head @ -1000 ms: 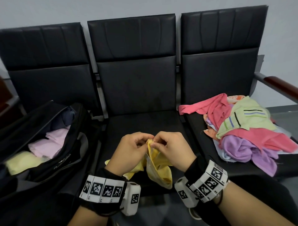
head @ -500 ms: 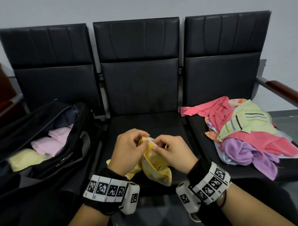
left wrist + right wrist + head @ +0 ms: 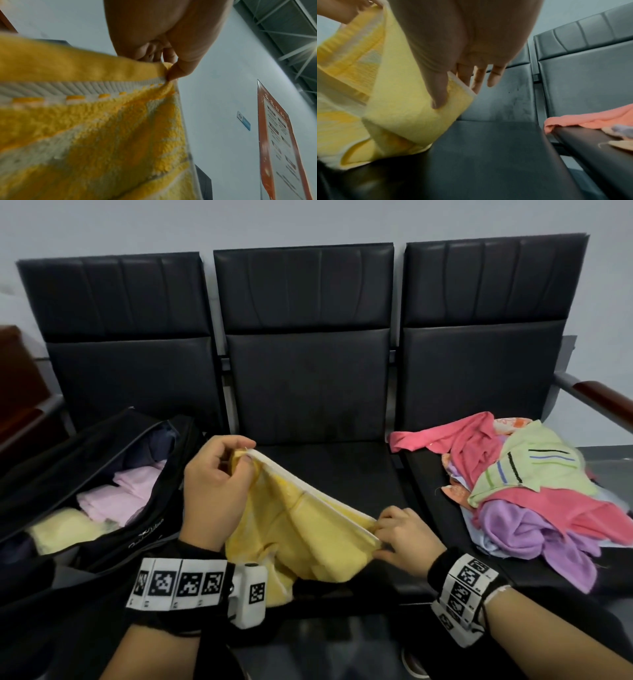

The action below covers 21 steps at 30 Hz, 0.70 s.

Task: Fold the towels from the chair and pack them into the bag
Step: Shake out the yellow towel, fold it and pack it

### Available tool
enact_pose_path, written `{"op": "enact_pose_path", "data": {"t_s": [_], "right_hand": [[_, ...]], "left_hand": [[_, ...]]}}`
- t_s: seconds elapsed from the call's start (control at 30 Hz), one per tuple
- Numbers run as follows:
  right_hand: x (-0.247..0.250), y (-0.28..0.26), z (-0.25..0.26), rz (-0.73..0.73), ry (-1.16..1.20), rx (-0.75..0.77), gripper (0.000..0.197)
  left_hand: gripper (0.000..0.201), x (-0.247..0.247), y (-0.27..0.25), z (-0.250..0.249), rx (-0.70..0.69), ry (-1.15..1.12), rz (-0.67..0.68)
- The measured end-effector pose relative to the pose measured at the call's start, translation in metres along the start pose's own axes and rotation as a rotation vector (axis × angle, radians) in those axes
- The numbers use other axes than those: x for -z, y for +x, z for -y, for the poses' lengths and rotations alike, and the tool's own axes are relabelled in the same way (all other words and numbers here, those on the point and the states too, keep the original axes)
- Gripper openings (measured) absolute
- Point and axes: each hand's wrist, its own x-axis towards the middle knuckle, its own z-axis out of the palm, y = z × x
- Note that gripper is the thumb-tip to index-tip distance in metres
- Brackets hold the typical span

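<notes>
A yellow towel (image 3: 298,529) with a white woven border hangs stretched between my two hands over the middle seat. My left hand (image 3: 219,474) pinches one top corner, raised near the bag; in the left wrist view the left hand's thumb (image 3: 173,75) presses the yellow towel (image 3: 96,128) at its border. My right hand (image 3: 400,537) pinches the other corner, lower and to the right; the right wrist view shows the thumb (image 3: 438,97) on the yellow towel (image 3: 406,108). The open black bag (image 3: 113,546) on the left seat holds folded pink and pale yellow towels.
A heap of unfolded towels (image 3: 534,501), pink, purple and pale green, lies on the right seat. The black middle seat (image 3: 329,470) is bare behind the yellow towel. A wooden armrest (image 3: 603,402) juts out at the far right.
My hands were close together on the bunched yellow towel. They have drawn apart, left up and leftward, right down and rightward, spreading the top edge taut.
</notes>
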Motion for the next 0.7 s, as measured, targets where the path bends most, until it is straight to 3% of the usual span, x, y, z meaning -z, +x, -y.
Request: {"op": "enact_pose_path", "data": {"t_s": [0.1,0.27,0.47,0.57,0.7], "right_hand": [[0.017,-0.001,-0.007,-0.154,0.008,0.043,0.021],[0.075,0.012,-0.021,-0.494,0.262,-0.023,0.003],[0.162,0.031,-0.016,-0.879,0.464,-0.088,0.011],[0.184,0.032,-0.009,-0.933,0.465,-0.113,0.009],[0.193,0.021,-0.006,-0.867,0.539,-0.121,0.019]], "left_hand": [[0.024,0.011,0.009,0.005,0.02,0.03,-0.059],[0.024,0.033,0.033,0.003,0.018,0.045,-0.164],[0.023,0.052,0.061,-0.003,-0.017,0.044,-0.27],[0.024,0.055,0.062,-0.004,-0.012,0.054,-0.265],[0.023,0.062,0.053,-0.006,0.002,0.045,-0.228]]}}
